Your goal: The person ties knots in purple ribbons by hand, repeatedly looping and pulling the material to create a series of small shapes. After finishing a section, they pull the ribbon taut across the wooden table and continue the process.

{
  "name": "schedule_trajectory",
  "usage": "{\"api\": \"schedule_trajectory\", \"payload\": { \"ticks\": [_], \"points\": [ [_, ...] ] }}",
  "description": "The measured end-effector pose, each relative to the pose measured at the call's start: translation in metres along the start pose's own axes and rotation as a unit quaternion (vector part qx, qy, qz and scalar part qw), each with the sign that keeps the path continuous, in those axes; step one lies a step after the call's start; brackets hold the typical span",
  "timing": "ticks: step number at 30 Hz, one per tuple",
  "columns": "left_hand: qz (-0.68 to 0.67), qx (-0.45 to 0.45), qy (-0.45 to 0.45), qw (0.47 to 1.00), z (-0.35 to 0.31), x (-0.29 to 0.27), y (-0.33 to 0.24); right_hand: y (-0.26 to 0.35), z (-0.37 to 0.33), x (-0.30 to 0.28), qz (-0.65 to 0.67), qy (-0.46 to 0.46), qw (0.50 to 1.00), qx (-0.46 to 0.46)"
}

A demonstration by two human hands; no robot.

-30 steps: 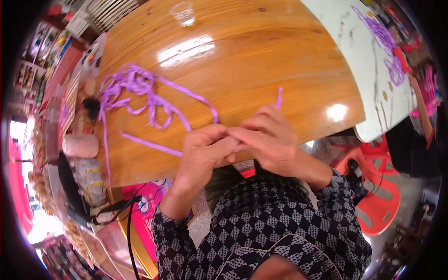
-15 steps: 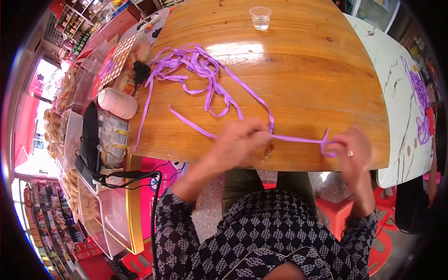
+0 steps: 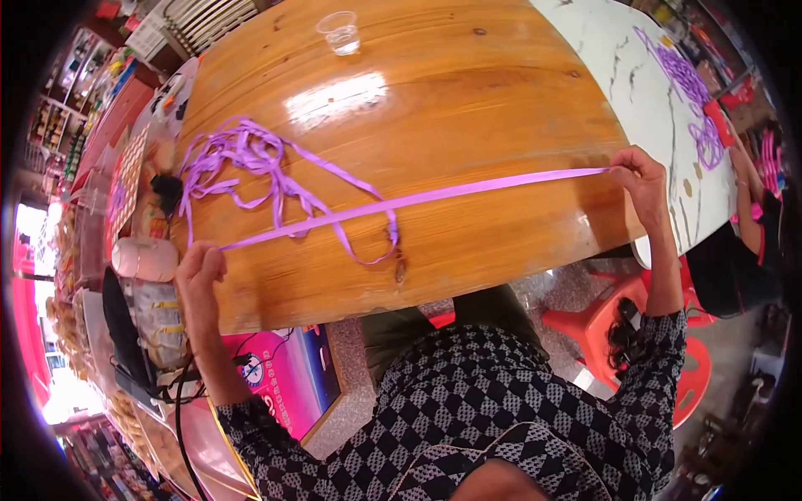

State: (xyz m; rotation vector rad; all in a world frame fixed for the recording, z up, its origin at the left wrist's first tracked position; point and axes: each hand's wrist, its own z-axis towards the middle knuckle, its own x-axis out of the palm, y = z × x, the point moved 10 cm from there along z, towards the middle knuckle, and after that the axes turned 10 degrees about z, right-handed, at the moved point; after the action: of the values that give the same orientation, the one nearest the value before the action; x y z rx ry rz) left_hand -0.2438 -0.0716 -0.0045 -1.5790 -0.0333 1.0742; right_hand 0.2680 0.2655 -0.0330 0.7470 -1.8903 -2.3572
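Observation:
A length of flat purple ribbon (image 3: 468, 189) stretches almost straight between my two hands, rising toward the right. My left hand (image 3: 200, 271), at the table's left front edge, pinches one end of this stretch. At the right edge, my right hand (image 3: 642, 182) grips the other end between thumb and fingers. Behind the stretched piece, a loose tangle of purple ribbon (image 3: 242, 159) lies on the left part of the wooden table (image 3: 501, 108). A strand from the tangle passes under the taut piece to a small knot or bunched spot (image 3: 393, 230) near the front.
A clear plastic cup (image 3: 341, 35) of water stands at the table's far side. A pink bottle (image 3: 144, 259) and packaged goods crowd the left. On the white marbled table (image 3: 622, 63) at right lies more purple cord (image 3: 681, 75), beside another person (image 3: 723, 259). Red stools (image 3: 593, 321) stand below.
My hands have moved far apart, left hand leftward and right hand slightly up, pulling the ribbon out long and taut. The view has also turned, shifting the table and cup.

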Motion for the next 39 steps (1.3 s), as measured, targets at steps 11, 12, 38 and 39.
{"api": "schedule_trajectory", "payload": {
  "ticks": [11, 12, 38, 39],
  "points": [
    [-0.264, -0.018, 0.041, 0.963, -0.006, -0.013, 0.021, -0.022, -0.01, -0.038, 0.107, -0.086, 0.99, 0.011],
    [-0.263, -0.018, 0.04, 0.964, -0.006, -0.015, 0.024, -0.026, -0.011, -0.042, 0.09, -0.094, 0.991, 0.014],
    [-0.413, 0.016, 0.043, 0.91, -0.019, 0.075, -0.041, 0.037, -0.028, 0.082, 0.343, -0.019, 0.939, 0.026],
    [-0.386, 0.006, 0.052, 0.921, -0.027, 0.095, -0.063, 0.054, -0.032, 0.099, 0.309, 0.008, 0.951, 0.002]
  ]
}}
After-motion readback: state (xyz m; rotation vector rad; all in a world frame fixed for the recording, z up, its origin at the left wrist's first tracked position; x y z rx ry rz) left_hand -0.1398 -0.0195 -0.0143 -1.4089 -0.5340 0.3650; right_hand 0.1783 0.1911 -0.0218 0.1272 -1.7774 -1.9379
